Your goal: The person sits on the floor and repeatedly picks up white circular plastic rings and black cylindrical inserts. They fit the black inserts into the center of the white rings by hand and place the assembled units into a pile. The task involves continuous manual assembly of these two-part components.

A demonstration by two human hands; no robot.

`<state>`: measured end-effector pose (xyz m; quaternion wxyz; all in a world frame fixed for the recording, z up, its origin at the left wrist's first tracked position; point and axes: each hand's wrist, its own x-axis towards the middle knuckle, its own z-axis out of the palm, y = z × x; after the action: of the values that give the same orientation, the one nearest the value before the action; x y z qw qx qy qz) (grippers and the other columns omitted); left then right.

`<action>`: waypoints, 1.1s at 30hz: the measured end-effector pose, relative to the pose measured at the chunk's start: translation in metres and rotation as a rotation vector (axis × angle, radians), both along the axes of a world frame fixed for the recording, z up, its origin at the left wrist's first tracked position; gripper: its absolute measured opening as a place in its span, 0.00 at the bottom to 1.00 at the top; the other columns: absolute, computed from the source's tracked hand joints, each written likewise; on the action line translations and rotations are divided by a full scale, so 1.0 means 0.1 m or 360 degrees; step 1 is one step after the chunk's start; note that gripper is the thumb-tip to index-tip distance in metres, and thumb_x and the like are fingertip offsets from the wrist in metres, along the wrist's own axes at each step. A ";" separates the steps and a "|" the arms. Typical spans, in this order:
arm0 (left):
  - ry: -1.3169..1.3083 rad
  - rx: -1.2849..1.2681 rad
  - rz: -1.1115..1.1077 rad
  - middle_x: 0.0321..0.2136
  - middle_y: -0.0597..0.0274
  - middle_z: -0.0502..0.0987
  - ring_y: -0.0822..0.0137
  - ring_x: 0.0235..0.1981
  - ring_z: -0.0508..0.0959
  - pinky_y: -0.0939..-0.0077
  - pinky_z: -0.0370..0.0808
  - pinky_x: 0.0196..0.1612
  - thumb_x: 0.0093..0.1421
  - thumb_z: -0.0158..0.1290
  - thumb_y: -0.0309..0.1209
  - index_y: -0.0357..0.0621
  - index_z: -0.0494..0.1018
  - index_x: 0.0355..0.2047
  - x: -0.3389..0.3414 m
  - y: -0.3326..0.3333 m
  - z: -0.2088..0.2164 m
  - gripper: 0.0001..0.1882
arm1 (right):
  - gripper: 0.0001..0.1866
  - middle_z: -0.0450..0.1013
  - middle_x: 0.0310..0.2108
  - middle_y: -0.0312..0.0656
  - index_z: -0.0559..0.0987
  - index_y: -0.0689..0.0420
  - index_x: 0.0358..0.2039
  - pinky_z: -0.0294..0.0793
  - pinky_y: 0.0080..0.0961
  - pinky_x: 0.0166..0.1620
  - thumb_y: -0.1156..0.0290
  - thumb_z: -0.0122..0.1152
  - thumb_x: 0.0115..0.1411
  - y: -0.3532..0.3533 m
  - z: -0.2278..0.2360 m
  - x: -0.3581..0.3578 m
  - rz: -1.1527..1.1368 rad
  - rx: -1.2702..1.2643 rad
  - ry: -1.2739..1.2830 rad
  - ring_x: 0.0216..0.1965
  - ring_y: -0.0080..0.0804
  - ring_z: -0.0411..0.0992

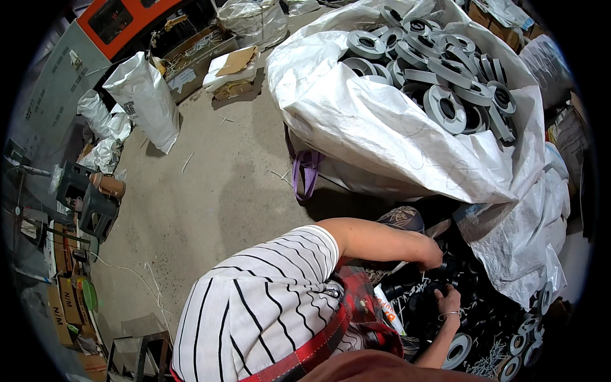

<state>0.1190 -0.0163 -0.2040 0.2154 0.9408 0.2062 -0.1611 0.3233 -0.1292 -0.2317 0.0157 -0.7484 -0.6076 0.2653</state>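
My left hand point(432, 256) reaches in from a striped sleeve and hangs over a heap of black plastic parts point(468, 270). Its fingers look curled, but what lies in them is hidden. Just below it, my right hand point(449, 300), with a bracelet at the wrist, has its fingers closed at the edge of a dark round part point(422, 299). That part is hard to tell from the black heap around it. Thin pale plastic sprues are scattered among the black pieces. A white bag with orange print point(389, 310) lies beside my apron.
A big white woven sack point(382, 121) full of grey plastic rings point(444, 108) stands ahead, with a purple strap point(307, 173). More grey rings point(458, 350) lie at the lower right. White sacks point(145, 102), cartons point(69, 305) and dark stools point(95, 204) stand left.
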 end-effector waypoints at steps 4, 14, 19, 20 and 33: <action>-0.0025 -0.0008 -0.0123 0.36 0.53 0.79 0.55 0.40 0.78 0.62 0.74 0.41 0.45 0.58 0.33 0.43 0.78 0.34 0.01 0.00 -0.04 0.15 | 0.24 0.72 0.40 0.60 0.73 0.65 0.46 0.71 0.38 0.47 0.66 0.64 0.50 -0.03 -0.05 0.08 0.0037 0.0031 -0.0069 0.44 0.55 0.71; -0.0115 -0.0234 -0.0288 0.48 0.46 0.72 0.52 0.51 0.71 0.65 0.67 0.53 0.53 0.55 0.38 0.37 0.66 0.52 0.06 0.08 0.00 0.28 | 0.14 0.75 0.38 0.43 0.74 0.64 0.45 0.76 0.23 0.41 0.71 0.55 0.61 -1.53 0.94 0.52 -0.1645 0.2067 0.0602 0.39 0.30 0.76; -0.0098 -0.0125 -0.0560 0.47 0.42 0.72 0.48 0.49 0.71 0.62 0.67 0.52 0.55 0.55 0.34 0.38 0.65 0.53 0.23 -0.21 0.18 0.27 | 0.11 0.75 0.23 0.33 0.79 0.61 0.34 0.70 0.16 0.32 0.67 0.53 0.60 -3.23 0.80 -0.13 -0.2307 0.1593 -0.0104 0.25 0.17 0.71; -0.0046 -0.0087 -0.0588 0.47 0.41 0.71 0.47 0.50 0.70 0.61 0.67 0.52 0.55 0.54 0.34 0.37 0.65 0.53 0.26 -0.25 0.23 0.26 | 0.12 0.75 0.22 0.32 0.79 0.59 0.34 0.69 0.18 0.30 0.65 0.53 0.60 -3.41 0.68 -0.38 -0.2455 0.1330 0.0075 0.25 0.16 0.70; 0.0221 -0.0029 -0.0622 0.46 0.41 0.73 0.50 0.47 0.74 0.63 0.70 0.49 0.55 0.55 0.33 0.37 0.66 0.53 0.36 -0.37 0.19 0.26 | 0.21 0.74 0.38 0.51 0.76 0.64 0.40 0.70 0.37 0.42 0.59 0.54 0.54 -4.09 -2.76 -1.80 -0.2308 -0.0754 0.0752 0.37 0.44 0.73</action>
<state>0.1553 -0.0529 -0.1852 0.1739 0.9475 0.0325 -0.2662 0.1434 -0.5379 -0.5072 0.1532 -0.8646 0.1225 0.4627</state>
